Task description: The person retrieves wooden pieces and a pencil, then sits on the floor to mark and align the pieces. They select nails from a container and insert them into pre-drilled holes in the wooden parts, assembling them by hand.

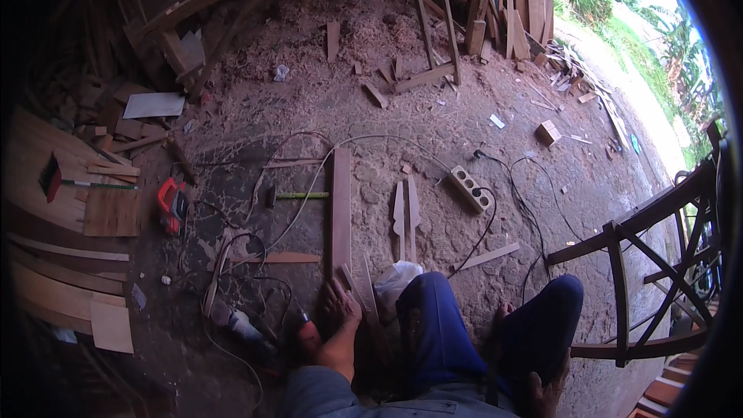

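My left hand (341, 303) lies with its fingers stretched over the near end of a long reddish-brown wooden plank (340, 209) on the ground. Just right of that hand, narrow wooden strips (367, 294) lean close to a whitish plastic bag (396, 277). Beside my left forearm is a red power tool (308, 334) with a metal tip, partly hidden by the arm. My right hand (548, 393) rests against my bent right leg (542, 325), thumb and fingers apart, with nothing seen in it. A green-handled hammer (302, 195) lies left of the plank.
Two shaped wooden pieces (406, 213) lie right of the plank, near a white power strip (470, 189). Cords cross the ground. An orange-red power tool (172, 205) and another corded tool (240, 323) lie left. A dark wooden frame (619, 294) stands right; shavings (294, 31) cover the back.
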Motion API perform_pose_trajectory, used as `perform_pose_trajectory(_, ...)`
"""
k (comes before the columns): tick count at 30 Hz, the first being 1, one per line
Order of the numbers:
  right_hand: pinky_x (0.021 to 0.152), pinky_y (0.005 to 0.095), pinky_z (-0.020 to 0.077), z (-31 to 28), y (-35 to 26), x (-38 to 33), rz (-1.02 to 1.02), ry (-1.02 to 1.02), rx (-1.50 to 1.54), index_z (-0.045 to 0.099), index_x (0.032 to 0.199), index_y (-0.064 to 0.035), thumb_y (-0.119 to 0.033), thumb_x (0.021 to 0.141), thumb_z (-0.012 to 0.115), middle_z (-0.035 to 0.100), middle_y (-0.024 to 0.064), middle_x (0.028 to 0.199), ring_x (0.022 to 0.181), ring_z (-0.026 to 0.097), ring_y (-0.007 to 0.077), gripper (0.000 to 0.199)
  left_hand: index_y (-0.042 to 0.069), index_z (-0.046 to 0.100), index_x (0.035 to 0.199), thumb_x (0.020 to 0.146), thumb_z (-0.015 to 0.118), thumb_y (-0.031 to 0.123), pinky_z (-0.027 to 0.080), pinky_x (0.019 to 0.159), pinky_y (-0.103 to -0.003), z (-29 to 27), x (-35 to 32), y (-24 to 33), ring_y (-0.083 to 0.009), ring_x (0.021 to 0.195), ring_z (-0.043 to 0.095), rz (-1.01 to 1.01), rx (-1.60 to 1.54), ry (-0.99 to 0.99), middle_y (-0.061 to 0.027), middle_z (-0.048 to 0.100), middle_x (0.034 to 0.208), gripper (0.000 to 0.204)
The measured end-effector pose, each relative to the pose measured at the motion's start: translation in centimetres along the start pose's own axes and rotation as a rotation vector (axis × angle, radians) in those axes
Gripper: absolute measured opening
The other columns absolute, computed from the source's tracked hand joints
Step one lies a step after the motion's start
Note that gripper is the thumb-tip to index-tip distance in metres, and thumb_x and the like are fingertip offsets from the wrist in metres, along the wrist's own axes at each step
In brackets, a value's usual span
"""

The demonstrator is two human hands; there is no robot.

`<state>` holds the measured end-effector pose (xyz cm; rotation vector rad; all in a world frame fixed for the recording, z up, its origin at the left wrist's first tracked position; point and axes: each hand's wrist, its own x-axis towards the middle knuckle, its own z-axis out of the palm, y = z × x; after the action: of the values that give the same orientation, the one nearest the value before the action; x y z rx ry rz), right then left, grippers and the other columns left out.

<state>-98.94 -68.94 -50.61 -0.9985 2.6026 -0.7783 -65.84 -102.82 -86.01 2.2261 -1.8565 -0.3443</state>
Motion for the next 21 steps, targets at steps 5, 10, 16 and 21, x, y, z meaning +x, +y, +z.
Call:
perform_pose_trajectory(5, 0.115, 0.0485, 0.0366, -0.4, -0.6, -2.1, 0.029, 0.004, -0.001, 0.044, 0.152, -0.0028, -0.035, 0.094, 0.069, 0.049, 0.0280, 0.148, 0.139, 0.045, 0.0426, 0.070, 0.010, 0.024, 0.164, 0.102, 0.050, 0.031, 0.017, 0.124, -0.056, 0.2, 0.6, 0.8, -0.0384, 0.154, 0.024, -0.076, 0.000, -0.045, -0.0190, 0.025, 0.167, 0.070)
perform_pose_trajectory(10, 0.113, 0.0482, 0.0386, -1.3, 0.5, -2.2, 0.066, -0.158, -0.077, 0.047, 0.149, -0.0030, -0.034, 0.095, 0.069, 0.052, 0.0274, 0.144, 0.135, 0.048, 0.0420, 0.066, 0.010, 0.025, 0.163, 0.102, 0.049, 0.032, 0.015, 0.123, -0.060, 0.3, 0.4, 0.6, -0.0404, 0.154, 0.024, -0.060, -0.055, 0.003, -0.0193, 0.027, 0.167, 0.069)
perform_pose_trajectory(16, 0.109, 0.0479, 0.0411, -0.8, 1.0, -1.1, 0.078, -0.347, -0.185, 0.050, 0.145, -0.0032, -0.032, 0.095, 0.068, 0.055, 0.0267, 0.140, 0.131, 0.051, 0.0413, 0.061, 0.010, 0.027, 0.163, 0.102, 0.048, 0.033, 0.016, 0.122, -0.063, 1.0, 0.2, 0.2, -0.0438, 0.151, 0.027, 0.001, -0.089, 0.076, -0.0221, 0.028, 0.165, 0.069)
perform_pose_trajectory(21, 0.106, 0.0477, 0.0431, 1.9, 0.9, 3.3, -0.037, -0.611, -0.312, 0.053, 0.143, -0.0034, -0.031, 0.095, 0.068, 0.057, 0.0262, 0.136, 0.127, 0.054, 0.0408, 0.058, 0.008, 0.036, 0.159, 0.097, 0.056, 0.030, 0.019, 0.121, -0.064, 0.4, 0.1, 0.6, -0.0453, 0.149, 0.030, -0.031, -0.146, 0.115, -0.0238, 0.034, 0.161, 0.068)
